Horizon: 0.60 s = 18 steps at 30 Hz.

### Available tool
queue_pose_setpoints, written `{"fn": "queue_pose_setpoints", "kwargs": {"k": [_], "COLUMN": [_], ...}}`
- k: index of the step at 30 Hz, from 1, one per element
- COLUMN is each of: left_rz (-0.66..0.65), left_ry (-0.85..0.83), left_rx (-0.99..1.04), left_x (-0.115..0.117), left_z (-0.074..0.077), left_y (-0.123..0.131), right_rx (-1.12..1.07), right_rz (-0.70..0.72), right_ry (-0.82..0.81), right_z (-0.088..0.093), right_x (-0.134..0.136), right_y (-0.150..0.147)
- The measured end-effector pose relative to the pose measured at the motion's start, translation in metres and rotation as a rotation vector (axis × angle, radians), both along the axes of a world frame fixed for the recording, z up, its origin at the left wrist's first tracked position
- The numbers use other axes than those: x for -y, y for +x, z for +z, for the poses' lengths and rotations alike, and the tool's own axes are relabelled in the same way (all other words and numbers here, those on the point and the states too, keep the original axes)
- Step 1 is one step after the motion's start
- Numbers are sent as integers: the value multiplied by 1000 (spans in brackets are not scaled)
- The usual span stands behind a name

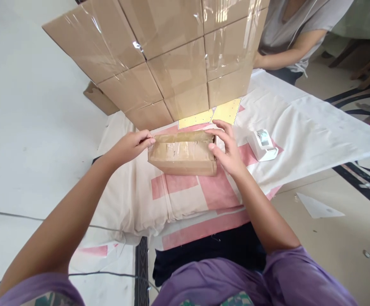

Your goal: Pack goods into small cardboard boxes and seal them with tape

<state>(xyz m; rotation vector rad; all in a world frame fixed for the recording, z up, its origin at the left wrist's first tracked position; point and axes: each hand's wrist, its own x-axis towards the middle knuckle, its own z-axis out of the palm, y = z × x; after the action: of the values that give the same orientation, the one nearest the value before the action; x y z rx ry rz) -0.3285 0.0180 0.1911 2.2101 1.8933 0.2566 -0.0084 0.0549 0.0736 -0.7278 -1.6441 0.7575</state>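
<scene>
A small cardboard box [185, 165] lies on the cloth-covered table before me, with shiny brown packing tape along its top. My left hand [140, 140] is closed in a pinch at the box's upper left corner. At the right end, my right hand [227, 146] has its fingers and thumb apart, curved about the box's top corner. The fingertips touch or nearly touch the taped edge there. What lies under the left fingertips is hidden.
A tall taped cardboard partition [178, 63] stands just behind the box. Yellow paper sheets [226, 112] lie at its foot. A white tape dispenser [263, 145] sits to the right. Beyond, another person's arm [283, 57] reaches behind the partition. Cables [108, 273] run at lower left.
</scene>
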Motion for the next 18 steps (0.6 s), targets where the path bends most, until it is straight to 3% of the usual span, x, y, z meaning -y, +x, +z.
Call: {"fn": "queue_pose_setpoints", "kwargs": {"k": [5, 11, 14, 18], "left_rz": [12, 67, 30, -26], "left_ry": [-54, 37, -89, -223], "left_rx": [54, 349, 251, 63], "left_x": [-10, -13, -18, -29], "left_z": [0, 17, 20, 13], "left_y": [-2, -6, -8, -8], "right_rx": [67, 100, 81, 62], "right_rz": [143, 211, 216, 215], "right_ry": [-150, -179, -212, -210], "right_z": [7, -1, -3, -5], "right_x": [-3, -9, -7, -6], "right_y": [-7, -6, -5, -6]}}
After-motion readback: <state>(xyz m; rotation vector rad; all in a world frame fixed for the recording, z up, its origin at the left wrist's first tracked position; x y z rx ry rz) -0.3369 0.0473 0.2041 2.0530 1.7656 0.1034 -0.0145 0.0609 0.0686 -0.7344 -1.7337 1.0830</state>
